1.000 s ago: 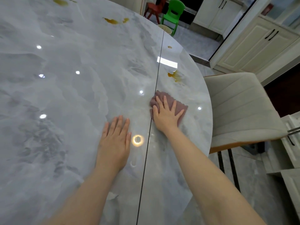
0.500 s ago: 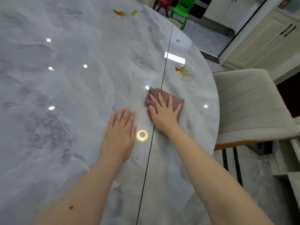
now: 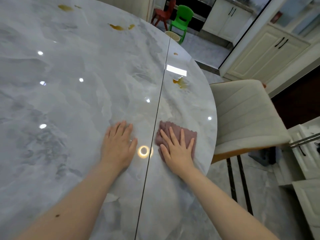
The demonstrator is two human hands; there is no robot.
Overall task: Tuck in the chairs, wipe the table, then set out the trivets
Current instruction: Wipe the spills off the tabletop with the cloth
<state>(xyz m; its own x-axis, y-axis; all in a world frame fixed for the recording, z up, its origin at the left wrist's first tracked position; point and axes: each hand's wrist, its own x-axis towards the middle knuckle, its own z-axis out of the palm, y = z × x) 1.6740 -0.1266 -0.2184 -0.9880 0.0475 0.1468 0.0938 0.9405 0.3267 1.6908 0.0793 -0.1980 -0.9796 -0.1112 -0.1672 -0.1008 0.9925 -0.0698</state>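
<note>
My right hand [image 3: 178, 150] flat, fingers spread, pressing cloth [image 3: 173, 132] near table [image 3: 69, 101] right edge; hand hides cloth middle. Left hand [image 3: 119, 146] flat on table, blurred.

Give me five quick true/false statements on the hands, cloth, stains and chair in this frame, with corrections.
1. The right hand presses flat on the mauve cloth. True.
2. The left hand grips a second cloth. False: it rests flat on the bare table, holding nothing.
3. The yellow-brown stain beyond the cloth is still unwiped. True.
4. The cloth lies left of the table's dark seam. False: it lies right of the seam.
5. The beige chair stands at the table's right edge. True.
</note>
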